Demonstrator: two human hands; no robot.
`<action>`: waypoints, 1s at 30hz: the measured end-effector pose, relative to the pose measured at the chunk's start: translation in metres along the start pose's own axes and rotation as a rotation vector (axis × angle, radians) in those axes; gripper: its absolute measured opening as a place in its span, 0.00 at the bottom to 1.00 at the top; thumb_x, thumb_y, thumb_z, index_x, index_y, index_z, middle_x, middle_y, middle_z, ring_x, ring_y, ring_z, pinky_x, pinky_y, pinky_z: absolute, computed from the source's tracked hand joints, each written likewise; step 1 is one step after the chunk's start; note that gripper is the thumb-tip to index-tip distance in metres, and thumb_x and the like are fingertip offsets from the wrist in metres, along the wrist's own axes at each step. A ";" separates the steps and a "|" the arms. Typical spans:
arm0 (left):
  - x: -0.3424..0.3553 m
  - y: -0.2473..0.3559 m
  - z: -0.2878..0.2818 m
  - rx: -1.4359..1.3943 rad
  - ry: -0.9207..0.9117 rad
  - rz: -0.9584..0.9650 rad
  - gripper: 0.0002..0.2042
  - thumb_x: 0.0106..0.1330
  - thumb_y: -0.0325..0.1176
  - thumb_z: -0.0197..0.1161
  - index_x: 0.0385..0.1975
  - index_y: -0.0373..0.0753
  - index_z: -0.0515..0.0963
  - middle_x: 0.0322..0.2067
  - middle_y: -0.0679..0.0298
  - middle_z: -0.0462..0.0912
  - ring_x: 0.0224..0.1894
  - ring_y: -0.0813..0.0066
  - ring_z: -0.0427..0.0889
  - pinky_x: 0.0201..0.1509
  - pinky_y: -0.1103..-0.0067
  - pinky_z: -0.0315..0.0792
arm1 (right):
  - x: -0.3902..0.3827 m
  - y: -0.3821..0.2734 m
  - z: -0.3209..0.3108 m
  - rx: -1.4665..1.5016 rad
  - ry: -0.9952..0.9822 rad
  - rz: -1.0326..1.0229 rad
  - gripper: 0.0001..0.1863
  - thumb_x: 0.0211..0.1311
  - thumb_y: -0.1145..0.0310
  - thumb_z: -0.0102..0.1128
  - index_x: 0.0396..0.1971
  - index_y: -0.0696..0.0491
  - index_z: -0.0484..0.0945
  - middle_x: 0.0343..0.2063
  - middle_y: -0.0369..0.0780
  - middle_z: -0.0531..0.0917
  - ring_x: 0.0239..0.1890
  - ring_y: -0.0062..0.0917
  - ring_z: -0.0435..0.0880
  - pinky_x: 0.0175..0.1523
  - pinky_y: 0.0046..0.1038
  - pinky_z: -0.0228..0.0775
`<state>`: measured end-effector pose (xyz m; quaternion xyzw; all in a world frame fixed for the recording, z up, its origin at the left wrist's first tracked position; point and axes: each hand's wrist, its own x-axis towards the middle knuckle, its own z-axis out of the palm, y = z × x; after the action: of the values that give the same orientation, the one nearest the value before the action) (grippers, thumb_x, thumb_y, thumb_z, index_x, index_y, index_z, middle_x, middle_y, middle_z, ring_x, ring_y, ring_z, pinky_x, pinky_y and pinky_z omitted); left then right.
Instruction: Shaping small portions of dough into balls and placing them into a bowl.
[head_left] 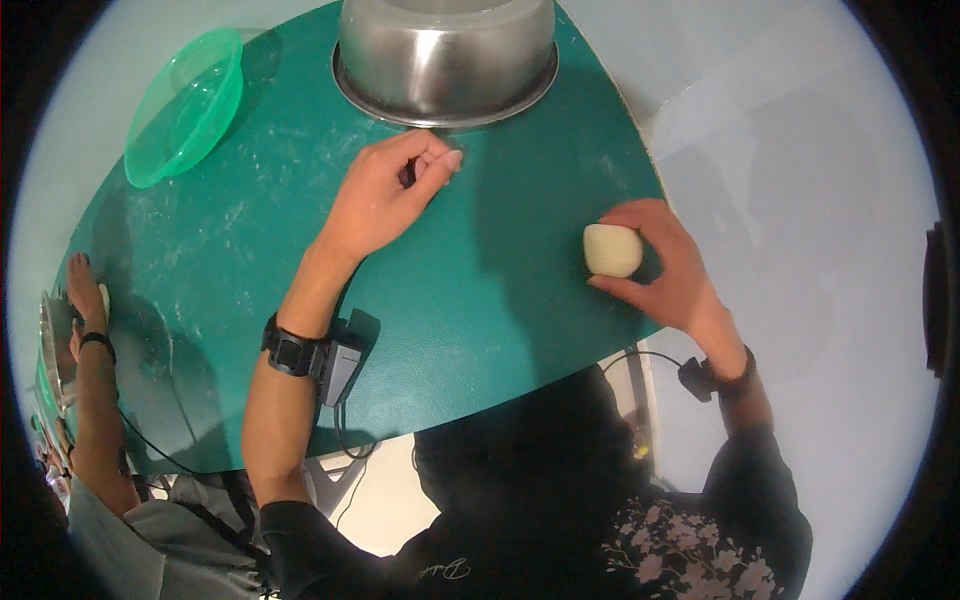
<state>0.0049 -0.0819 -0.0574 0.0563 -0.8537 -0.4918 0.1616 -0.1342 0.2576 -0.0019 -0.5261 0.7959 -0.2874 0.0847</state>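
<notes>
Thumb and fingers of my right hand grip a pale, rounded ball of dough from its two sides, at the right edge of the green table. My left hand is curled into a loose fist over the table's middle, thumb tip against the fingers; nothing shows in it, though the inside of the palm is hidden. Just beyond its knuckles stands a large steel bowl, seemingly upside down with its rim on the table.
A translucent green basin leans at the far left. White powdery smears mark the green tabletop. Another person's hand presses something pale at the left edge, beside a metal bowl. Cables hang from the devices on my wrists.
</notes>
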 end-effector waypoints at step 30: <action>0.000 -0.003 0.000 -0.001 0.007 0.006 0.12 0.82 0.38 0.69 0.41 0.33 0.86 0.29 0.73 0.84 0.29 0.90 0.73 0.32 0.83 0.66 | 0.029 -0.011 0.015 0.042 -0.080 -0.126 0.33 0.51 0.67 0.89 0.58 0.51 0.83 0.56 0.42 0.87 0.59 0.42 0.84 0.66 0.39 0.78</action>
<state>0.0050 -0.0829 -0.0602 0.0553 -0.8531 -0.4914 0.1661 -0.1313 0.2227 -0.0032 -0.5842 0.7511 -0.2876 0.1091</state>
